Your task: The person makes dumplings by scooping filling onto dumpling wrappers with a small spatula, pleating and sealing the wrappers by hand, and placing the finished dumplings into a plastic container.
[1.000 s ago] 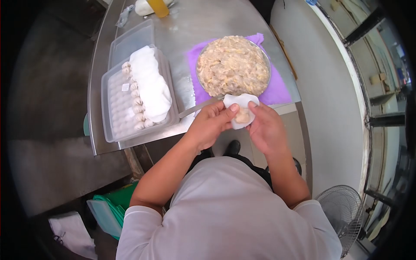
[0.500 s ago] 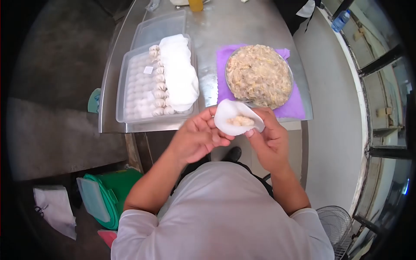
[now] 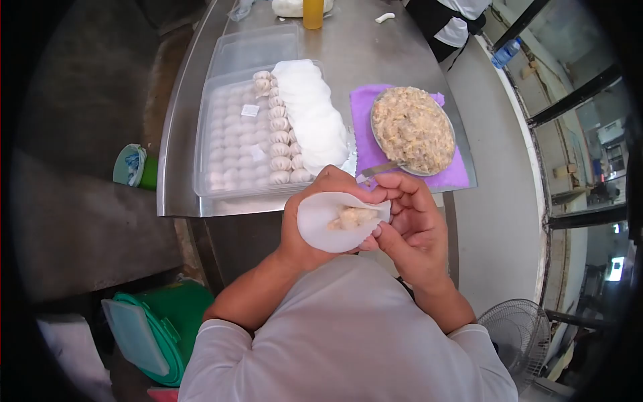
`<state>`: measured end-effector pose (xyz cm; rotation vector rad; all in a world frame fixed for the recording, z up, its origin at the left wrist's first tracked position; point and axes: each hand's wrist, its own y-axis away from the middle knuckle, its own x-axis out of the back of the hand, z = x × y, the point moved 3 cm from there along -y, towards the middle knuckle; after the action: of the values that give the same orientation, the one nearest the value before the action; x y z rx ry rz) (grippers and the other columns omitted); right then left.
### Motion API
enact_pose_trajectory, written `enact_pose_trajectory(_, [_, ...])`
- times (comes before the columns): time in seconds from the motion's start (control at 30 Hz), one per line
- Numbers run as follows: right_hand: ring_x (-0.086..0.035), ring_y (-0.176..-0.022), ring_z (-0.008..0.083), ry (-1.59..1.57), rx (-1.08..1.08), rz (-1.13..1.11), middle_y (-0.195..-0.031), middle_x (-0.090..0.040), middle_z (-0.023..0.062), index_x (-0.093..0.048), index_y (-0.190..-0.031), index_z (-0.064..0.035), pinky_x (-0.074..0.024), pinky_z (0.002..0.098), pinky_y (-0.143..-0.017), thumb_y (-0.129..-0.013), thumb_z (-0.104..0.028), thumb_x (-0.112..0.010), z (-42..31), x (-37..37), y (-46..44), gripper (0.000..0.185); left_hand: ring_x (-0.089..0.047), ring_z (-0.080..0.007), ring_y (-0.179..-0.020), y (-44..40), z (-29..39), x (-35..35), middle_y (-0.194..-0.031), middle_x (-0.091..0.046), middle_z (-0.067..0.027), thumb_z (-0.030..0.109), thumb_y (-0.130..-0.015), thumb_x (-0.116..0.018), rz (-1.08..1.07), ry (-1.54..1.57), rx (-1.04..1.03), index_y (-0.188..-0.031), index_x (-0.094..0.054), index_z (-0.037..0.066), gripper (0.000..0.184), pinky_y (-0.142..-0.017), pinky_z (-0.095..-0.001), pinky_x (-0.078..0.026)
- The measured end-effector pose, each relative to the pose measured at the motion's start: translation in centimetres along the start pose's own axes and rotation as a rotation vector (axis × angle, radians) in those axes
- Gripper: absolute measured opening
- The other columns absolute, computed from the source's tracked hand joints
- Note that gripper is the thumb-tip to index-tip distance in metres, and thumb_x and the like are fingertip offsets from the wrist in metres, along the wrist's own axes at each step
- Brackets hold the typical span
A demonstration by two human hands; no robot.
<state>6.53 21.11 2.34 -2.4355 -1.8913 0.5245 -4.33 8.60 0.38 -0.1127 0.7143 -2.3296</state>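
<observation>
Head view: a round white wrapper [image 3: 318, 228], thin and smooth, lies open near the centre of the frame, a lumpy, pale cream filling [image 3: 353, 218] heaped toward its right side. The wrapper sits across the person's two bare hands – the left hand [image 3: 291, 236] curled around it from the left and beneath, the right hand [image 3: 418, 234] bent inward, pinching its right edge between thumb and fingers.

Just above the hands, a flat blade [image 3: 376, 171] lies against a heaped round bowl of chunky beige mixture [image 3: 412, 130], set on a purple cloth [image 3: 364, 110] right of centre. Left of centre, a clear plastic box [image 3: 199, 154] holds rows of pale round pieces and pleated dumplings [image 3: 280, 136], with a white cloth [image 3: 311, 117] over its right part. Both cloth and box rest on a steel table [image 3: 365, 53].

At the top edge stands a yellow container [image 3: 313, 13]; at upper right, another person [image 3: 455, 33] is partly visible. A green bin [image 3: 184, 318] occupies the lower left – a wire fan [image 3: 512, 328] the lower right.
</observation>
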Motion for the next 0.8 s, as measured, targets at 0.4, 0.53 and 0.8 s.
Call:
enact_pose_trajectory(0.4, [-0.06,-0.097,0.0125,0.123,0.092,0.092,-0.108,-0.062,0.006,-0.055,-0.128,0.004,-0.0519,0.0275,-0.086,-0.09,0.007,-0.07,2.2,-6.1,-0.6,0.041,-0.059,-0.0138,-0.093,3.3,2.0,6.1,-0.102,-0.061,-0.0062,0.006,-0.077,-0.087,0.13,0.184,0.179,-0.112,-0.072,0.005,0.038,-0.08,-0.0283,-0.051])
enact_pose_trajectory(0.53, [-0.06,-0.089,0.0107,0.304,0.174,0.075,-0.1,-0.062,0.0045,-0.06,-0.119,0.0041,-0.0511,0.025,-0.08,-0.091,0.007,-0.07,2.2,-7.8,-1.0,0.03,-0.059,-0.0135,-0.093,3.9,2.6,7.8,-0.102,-0.06,-0.0059,0.004,-0.077,-0.087,0.101,0.107,0.172,-0.112,-0.073,0.005,0.038,-0.08,-0.0279,-0.05])
enact_pose_trajectory(0.8, [-0.058,-0.082,0.0092,0.12,0.083,0.071,-0.097,-0.061,0.0075,-0.067,-0.105,0.0047,-0.0468,0.0211,-0.067,-0.092,0.003,-0.07,2.0,-10.2,-2.1,0.014,-0.061,-0.0122,-0.091,4.2,3.8,10.1,-0.102,-0.061,-0.0041,0.004,-0.069,-0.092,0.081,0.059,0.079,-0.098,-0.072,0.005,0.035,-0.08,-0.0268,-0.05])
